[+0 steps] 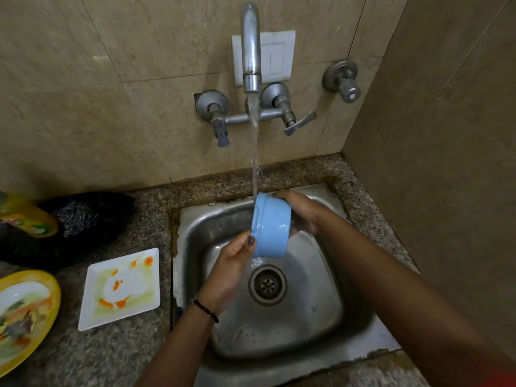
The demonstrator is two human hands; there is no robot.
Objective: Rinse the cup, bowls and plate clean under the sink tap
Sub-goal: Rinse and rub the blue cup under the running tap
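Hidden and cut-off parts at the sink

The blue bowl (pixel 269 226) covers most of the right hand (pixel 300 212), and its inside faces away. The yellow plate (pixel 26 314) and yellow bottle (pixel 28 216) run off the left edge; the dark bundle (pixel 81 219) behind them is too dim to identify.

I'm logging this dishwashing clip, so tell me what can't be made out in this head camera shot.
- Inside of the blue bowl: it faces away from the camera, so whether it is clean cannot be told.
- Right hand: its fingers are mostly hidden behind the bowl.
- Yellow plate: cut off by the left edge and blurred.
- Yellow bottle: cut off at the left edge, label unreadable.
- Dark object behind the square white plate: too dim to identify.
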